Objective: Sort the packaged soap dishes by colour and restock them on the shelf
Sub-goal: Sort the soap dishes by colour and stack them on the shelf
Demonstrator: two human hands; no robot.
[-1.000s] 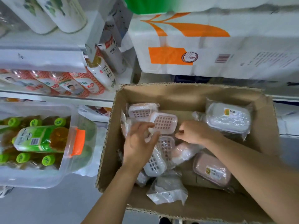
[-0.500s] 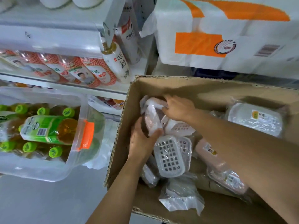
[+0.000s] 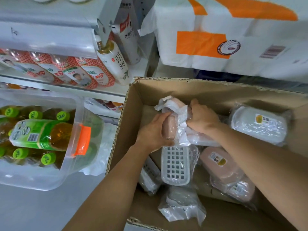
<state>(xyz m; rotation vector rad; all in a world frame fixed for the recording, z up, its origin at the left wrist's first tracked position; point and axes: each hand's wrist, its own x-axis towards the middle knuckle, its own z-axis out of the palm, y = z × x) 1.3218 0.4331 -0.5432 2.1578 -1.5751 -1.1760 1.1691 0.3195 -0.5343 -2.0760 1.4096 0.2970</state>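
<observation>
An open cardboard box (image 3: 141,90) holds several soap dishes in clear plastic bags. My left hand (image 3: 155,130) grips an upright stack of pink bagged soap dishes (image 3: 172,124) at the box's back left. My right hand (image 3: 201,119) grips the same stack from the right, its fingers in the crumpled plastic. Below lies a white slotted dish (image 3: 175,165). A pink dish with a label (image 3: 218,164) lies to its right, and a white lidded dish (image 3: 260,125) rests at the far right.
A clear plastic bin with an orange latch (image 3: 83,139) holds green-capped bottles on the left. White shelves (image 3: 93,92) behind carry red-patterned bottles. A white and orange pack of paper rolls (image 3: 225,35) sits above the box. A loose plastic bag (image 3: 183,207) lies in the box's near corner.
Both hands moved from the middle of the box to its back left and gathered pink dishes into an upright stack. The camera moved closer.
</observation>
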